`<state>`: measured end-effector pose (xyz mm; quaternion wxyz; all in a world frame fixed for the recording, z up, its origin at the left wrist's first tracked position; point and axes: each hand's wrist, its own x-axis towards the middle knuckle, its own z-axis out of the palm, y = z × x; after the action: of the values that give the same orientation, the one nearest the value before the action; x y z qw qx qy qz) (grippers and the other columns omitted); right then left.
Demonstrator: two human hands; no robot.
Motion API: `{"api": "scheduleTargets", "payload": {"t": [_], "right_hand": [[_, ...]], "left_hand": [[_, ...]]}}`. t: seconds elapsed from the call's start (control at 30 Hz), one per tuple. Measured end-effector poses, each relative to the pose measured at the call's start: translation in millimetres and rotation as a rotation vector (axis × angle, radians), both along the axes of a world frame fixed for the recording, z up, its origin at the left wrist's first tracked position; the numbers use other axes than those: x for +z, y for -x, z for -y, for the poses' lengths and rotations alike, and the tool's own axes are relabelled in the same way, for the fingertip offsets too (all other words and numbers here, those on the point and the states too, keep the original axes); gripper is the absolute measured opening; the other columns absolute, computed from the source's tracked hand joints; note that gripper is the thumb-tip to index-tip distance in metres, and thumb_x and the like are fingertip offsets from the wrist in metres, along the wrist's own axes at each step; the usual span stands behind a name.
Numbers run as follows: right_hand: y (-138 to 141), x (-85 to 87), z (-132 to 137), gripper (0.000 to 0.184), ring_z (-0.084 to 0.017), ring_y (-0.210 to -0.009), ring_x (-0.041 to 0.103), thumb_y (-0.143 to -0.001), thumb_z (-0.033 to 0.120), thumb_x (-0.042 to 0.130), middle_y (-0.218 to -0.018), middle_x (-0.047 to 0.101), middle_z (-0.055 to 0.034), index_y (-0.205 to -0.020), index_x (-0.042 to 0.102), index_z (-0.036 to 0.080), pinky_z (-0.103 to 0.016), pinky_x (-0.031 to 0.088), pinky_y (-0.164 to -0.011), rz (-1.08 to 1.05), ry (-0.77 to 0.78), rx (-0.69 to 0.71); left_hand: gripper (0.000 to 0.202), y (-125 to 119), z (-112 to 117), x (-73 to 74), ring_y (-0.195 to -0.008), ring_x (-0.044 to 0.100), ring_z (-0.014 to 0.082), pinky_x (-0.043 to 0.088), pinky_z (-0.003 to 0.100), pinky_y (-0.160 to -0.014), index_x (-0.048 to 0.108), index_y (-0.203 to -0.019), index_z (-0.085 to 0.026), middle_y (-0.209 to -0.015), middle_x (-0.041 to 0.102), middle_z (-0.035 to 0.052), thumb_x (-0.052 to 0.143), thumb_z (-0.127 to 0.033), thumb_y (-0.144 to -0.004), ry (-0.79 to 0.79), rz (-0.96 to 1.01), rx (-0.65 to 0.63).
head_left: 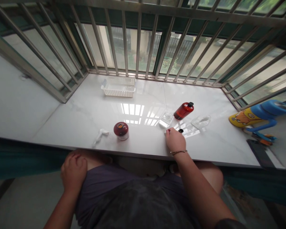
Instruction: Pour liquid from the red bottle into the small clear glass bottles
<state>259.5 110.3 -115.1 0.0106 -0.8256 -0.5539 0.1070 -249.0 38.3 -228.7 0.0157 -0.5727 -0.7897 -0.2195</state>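
Note:
My right hand (175,140) rests on the white marble ledge (143,143), its fingertips pinching a small dark-tipped item too small to name. A small black cap (180,130) lies just beyond my knuckles. Left of the hand stand a round dark-red jar (121,130) with an open top and a crumpled white tissue (100,136). A red bottle (183,110) with a black cap lies on its side farther back, near a clear square packet (167,119). My left hand (73,171) rests on my knee, below the ledge, holding nothing.
A white plastic basket (118,86) stands at the back of the ledge, under barred windows. A clear plastic piece (201,121) lies right of the bottle. A blue and yellow toy (259,114) and a dark phone (260,153) sit at the right.

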Motion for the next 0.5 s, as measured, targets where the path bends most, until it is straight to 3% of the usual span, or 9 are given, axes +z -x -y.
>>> {"api": "scheduleTargets", "payload": {"t": [0.13,0.2,0.27,0.37,0.5], "right_hand": [[89.6,-12.8,20.4,0.029,-0.024,-0.097,0.076,-0.116,0.025,0.041,-0.113,0.078,-0.0157,-0.116,0.069,0.017,-0.031,0.051,-0.080,-0.133,-0.008,0.318],[132.2,-16.3,41.0,0.020,-0.023,-0.096,0.075,-0.112,0.022,0.049,-0.110,0.078,-0.0119,-0.112,0.069,0.019,-0.030,0.051,-0.079,-0.231,0.008,0.505],[159.1,-16.3,60.3,0.011,-0.021,-0.089,0.075,-0.108,0.028,0.061,-0.103,0.079,-0.0071,-0.105,0.069,0.022,-0.028,0.051,-0.075,-0.342,0.028,0.667],[162.6,-10.1,73.0,0.014,-0.020,-0.089,0.075,-0.109,0.034,0.061,-0.102,0.079,-0.0046,-0.105,0.071,0.024,-0.027,0.051,-0.076,-0.469,0.009,0.747],[123.8,-0.9,58.1,0.021,-0.020,-0.096,0.076,-0.113,0.034,0.053,-0.105,0.080,-0.0032,-0.115,0.071,0.025,-0.029,0.051,-0.084,-0.592,-0.065,0.593]], "left_hand": [[0.048,-1.6,-0.2,2.9,-0.138,0.062,0.0433,0.045,0.058,-0.123,0.071,-0.124,-0.011,-0.143,0.067,0.0245,0.051,-0.046,-0.097,-0.001,-0.016,-0.004],[0.046,-1.0,-0.5,3.0,-0.138,0.062,0.0421,0.045,0.058,-0.123,0.071,-0.123,-0.012,-0.142,0.067,0.0237,0.052,-0.045,-0.097,-0.011,-0.012,-0.016],[0.045,0.3,-0.4,2.1,-0.138,0.061,0.0415,0.044,0.058,-0.123,0.071,-0.122,-0.013,-0.142,0.067,0.0235,0.052,-0.045,-0.097,-0.017,-0.010,-0.030],[0.046,2.1,0.2,-0.3,-0.137,0.061,0.0422,0.044,0.059,-0.122,0.070,-0.122,-0.012,-0.142,0.067,0.0245,0.051,-0.047,-0.099,-0.028,-0.025,-0.044],[0.045,2.3,0.9,-2.9,-0.137,0.062,0.0417,0.045,0.056,-0.121,0.070,-0.121,-0.013,-0.142,0.067,0.0242,0.050,-0.047,-0.100,-0.040,-0.041,-0.039]]}}
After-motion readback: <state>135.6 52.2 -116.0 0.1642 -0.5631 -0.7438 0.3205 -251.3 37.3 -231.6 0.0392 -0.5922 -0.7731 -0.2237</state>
